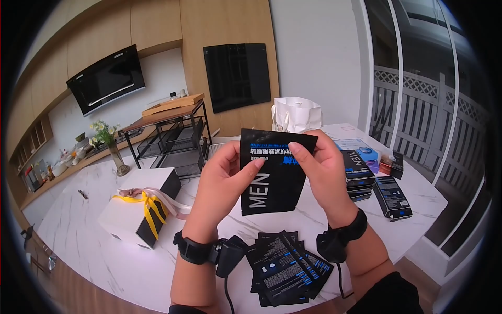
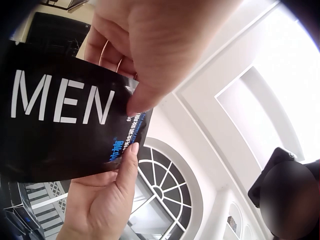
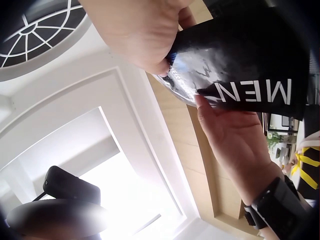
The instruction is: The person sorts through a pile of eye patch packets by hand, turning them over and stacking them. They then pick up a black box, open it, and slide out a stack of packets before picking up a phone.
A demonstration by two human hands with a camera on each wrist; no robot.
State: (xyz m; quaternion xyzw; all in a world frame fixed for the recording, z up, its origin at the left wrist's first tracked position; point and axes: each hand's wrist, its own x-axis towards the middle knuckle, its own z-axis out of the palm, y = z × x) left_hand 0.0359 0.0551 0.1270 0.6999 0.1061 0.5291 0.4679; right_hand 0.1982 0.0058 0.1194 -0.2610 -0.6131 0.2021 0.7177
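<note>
A black sachet marked MEN is being held above the desk, its top edge being pinched by the left hand and right hand. Tearing seems underway; opposing pulls are being called for next. Only the head view is showing the spare sachets below.

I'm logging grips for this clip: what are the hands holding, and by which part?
Both hands pinch one black MEN sachet near its top edge: left hand at one corner, right hand at the other.
</note>
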